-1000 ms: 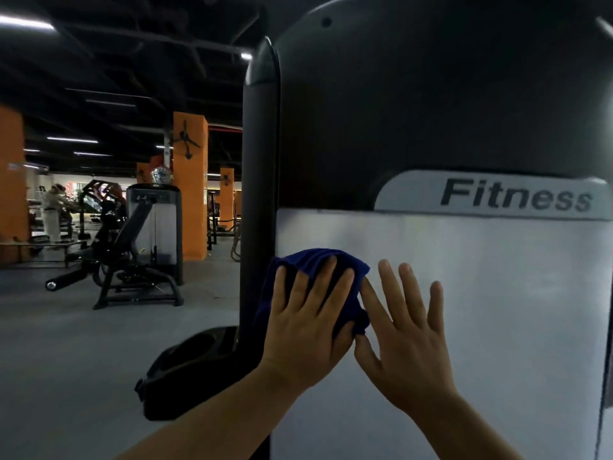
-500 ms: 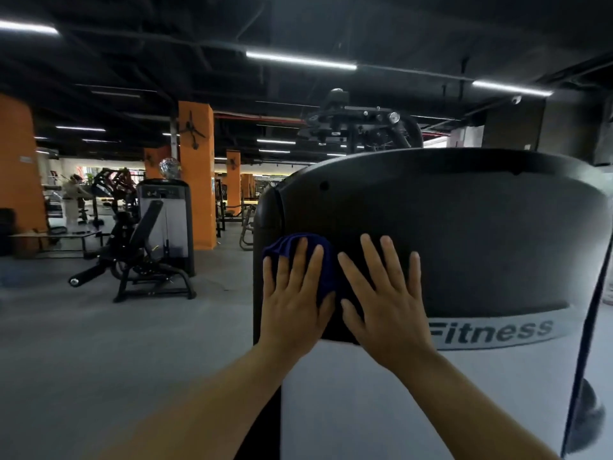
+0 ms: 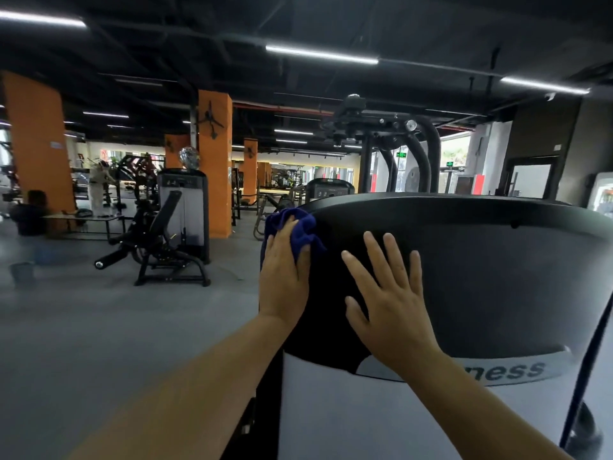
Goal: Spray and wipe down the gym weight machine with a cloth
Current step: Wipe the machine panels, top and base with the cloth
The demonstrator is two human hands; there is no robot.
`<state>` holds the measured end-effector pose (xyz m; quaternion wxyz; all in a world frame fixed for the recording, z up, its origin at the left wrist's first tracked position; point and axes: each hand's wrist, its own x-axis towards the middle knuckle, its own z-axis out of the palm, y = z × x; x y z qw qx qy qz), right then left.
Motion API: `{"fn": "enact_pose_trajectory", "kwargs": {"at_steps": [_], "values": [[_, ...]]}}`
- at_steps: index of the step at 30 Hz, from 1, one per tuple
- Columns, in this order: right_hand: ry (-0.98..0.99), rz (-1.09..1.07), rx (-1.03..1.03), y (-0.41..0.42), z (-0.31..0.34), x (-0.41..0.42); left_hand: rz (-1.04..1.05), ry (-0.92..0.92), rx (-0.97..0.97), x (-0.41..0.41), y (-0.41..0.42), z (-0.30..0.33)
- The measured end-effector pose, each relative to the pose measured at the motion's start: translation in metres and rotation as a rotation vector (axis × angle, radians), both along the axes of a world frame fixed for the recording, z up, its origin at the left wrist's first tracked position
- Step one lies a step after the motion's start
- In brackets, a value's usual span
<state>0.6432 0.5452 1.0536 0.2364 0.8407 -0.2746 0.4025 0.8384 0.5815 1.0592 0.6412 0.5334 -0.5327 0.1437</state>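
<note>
Cloth now higher (machine's top-left edge).

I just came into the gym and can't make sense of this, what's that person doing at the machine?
A person is wiping down a weight machine. Their left hand presses a crumpled dark blue cloth against the upper left corner of the machine's rounded black plastic shroud. The right hand lies flat and bare on the black panel beside it, fingers spread, apart from the cloth. The white panel below carries a partly hidden "Fitness" logo. No spray bottle is in view.
</note>
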Motion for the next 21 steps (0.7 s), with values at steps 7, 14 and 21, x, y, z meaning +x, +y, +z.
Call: {"fn": "enact_pose_trajectory", "kwargs": {"at_steps": [7,14,21], "values": [[-0.244,0.334,0.272,0.049,0.022,0.073,-0.626,0.888,-0.195,0.004,0.049,0.035],[-0.38,0.495,0.529,0.096,0.028,0.192,-1.072,1.217,-0.072,0.114,0.101,0.027],[-0.337,0.429,0.681,0.116,-0.022,0.34,-1.259,1.235,0.157,0.261,0.129,-0.016]]}}
